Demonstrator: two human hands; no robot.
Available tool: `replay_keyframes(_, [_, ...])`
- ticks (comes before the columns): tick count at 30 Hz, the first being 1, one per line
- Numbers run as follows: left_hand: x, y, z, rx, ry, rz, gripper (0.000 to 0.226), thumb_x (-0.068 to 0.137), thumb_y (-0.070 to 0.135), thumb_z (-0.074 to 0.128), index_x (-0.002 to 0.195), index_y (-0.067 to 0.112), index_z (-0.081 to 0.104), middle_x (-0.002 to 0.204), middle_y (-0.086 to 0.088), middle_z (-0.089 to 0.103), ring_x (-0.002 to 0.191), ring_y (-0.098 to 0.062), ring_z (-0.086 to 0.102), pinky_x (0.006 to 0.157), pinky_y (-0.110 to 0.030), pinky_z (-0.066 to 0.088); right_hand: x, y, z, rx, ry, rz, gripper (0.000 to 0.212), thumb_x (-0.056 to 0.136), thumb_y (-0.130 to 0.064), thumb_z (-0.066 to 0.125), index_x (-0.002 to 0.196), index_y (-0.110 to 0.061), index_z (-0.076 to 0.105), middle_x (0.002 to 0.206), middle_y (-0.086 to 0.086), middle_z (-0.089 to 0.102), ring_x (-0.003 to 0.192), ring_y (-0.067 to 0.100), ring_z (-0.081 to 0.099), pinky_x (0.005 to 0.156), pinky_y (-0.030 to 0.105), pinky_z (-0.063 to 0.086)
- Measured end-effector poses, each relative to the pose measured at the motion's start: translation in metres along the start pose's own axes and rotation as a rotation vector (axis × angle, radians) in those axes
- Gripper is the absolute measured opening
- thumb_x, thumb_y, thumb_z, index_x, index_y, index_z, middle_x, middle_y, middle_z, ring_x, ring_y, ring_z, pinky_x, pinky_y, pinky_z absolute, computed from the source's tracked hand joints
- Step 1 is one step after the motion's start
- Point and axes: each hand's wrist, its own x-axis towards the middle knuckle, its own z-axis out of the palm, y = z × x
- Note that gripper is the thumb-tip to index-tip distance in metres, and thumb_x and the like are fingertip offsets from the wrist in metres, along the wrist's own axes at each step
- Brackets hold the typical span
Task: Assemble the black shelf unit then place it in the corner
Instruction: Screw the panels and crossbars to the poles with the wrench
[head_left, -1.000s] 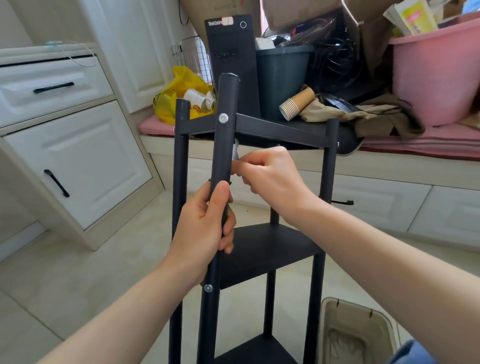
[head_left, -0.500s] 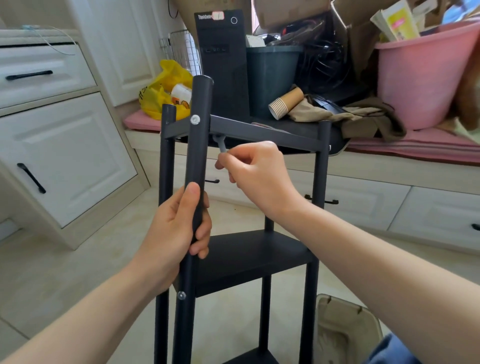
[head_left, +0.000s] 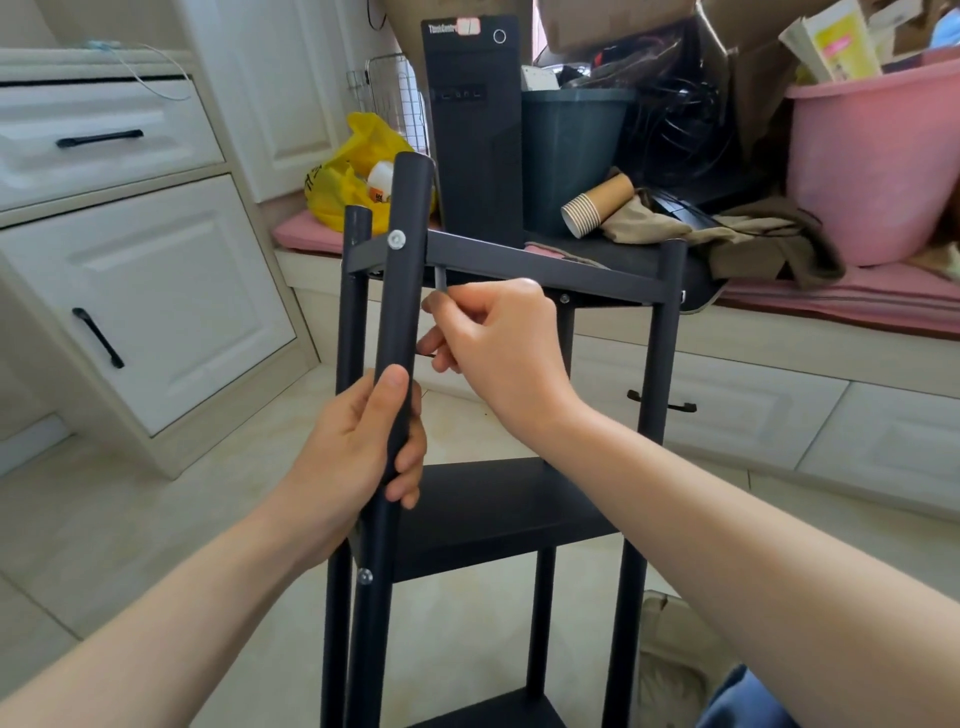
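The black shelf unit (head_left: 540, 267) stands upright on the floor in front of me, with round posts and flat black shelves at the top, the middle and the bottom. My left hand (head_left: 358, 447) is wrapped around the nearest post (head_left: 402, 291), between the top and middle shelves. A silver screw head (head_left: 397, 239) shows where that post meets the top shelf rail. My right hand (head_left: 498, 343) pinches a small grey key (head_left: 441, 278) that points up under the top rail, just right of the post.
White cabinet with black handles (head_left: 98, 338) stands at the left. A bench behind the shelf carries a black computer tower (head_left: 475, 130), a dark bin (head_left: 569, 150), a yellow bag (head_left: 358, 171), paper cups (head_left: 597, 205) and a pink tub (head_left: 878, 161). A clear box (head_left: 670, 660) lies on the floor at lower right.
The view shifted slightly. My right hand has kept working the grey key under the top rail, turning a little. My left hand keeps its grip on the post.
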Motion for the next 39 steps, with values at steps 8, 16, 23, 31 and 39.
replay_keyframes(8, [0.003,-0.002,-0.004,0.041,-0.013,0.025,0.051,0.092,0.071,0.049,0.082,0.021,0.054,0.055,0.000,0.044,0.041,-0.013,0.040,0.049,-0.030,0.052,-0.001,0.011,0.018,-0.020,0.052,-0.091,0.021,0.099,-0.013,0.059,0.088,-0.004,0.074,0.065,-0.002,0.065,0.054,0.005,0.060,0.058,0.015,0.051])
replay_keyframes(16, [0.003,-0.002,-0.001,0.065,-0.023,0.027,0.048,0.087,0.073,0.050,0.077,0.027,0.057,0.056,-0.001,0.045,0.042,-0.014,0.041,0.050,-0.031,0.053,0.005,0.018,0.025,-0.020,0.086,-0.123,0.016,0.097,-0.010,0.061,0.088,-0.002,0.073,0.072,0.003,0.068,0.055,0.003,0.061,0.062,0.023,0.056])
replay_keyframes(23, [0.005,-0.002,0.001,0.092,-0.025,0.033,0.048,0.083,0.072,0.048,0.078,0.025,0.056,0.056,-0.001,0.045,0.042,-0.014,0.042,0.052,-0.030,0.054,0.008,0.013,0.024,0.007,0.057,-0.045,0.019,0.097,-0.010,0.060,0.082,-0.001,0.069,0.070,0.001,0.064,0.063,0.017,0.062,0.068,0.037,0.057])
replay_keyframes(31, [0.005,0.000,0.001,0.099,-0.028,0.031,0.049,0.086,0.073,0.049,0.078,0.024,0.055,0.055,-0.001,0.045,0.041,-0.015,0.042,0.052,-0.031,0.054,0.009,0.010,-0.001,-0.052,-0.090,0.016,0.031,0.099,-0.011,0.054,0.071,-0.009,0.068,0.053,-0.015,0.049,0.048,-0.002,0.048,0.053,0.012,0.038])
replay_keyframes(39, [0.003,0.001,0.001,0.108,-0.032,0.039,0.043,0.093,0.063,0.045,0.076,0.024,0.055,0.055,-0.001,0.045,0.041,-0.016,0.043,0.052,-0.032,0.055,0.012,0.001,-0.019,-0.080,-0.135,0.084,0.033,0.093,-0.012,0.057,0.060,-0.012,0.066,0.039,-0.018,0.046,0.046,0.002,0.043,0.054,0.020,0.038])
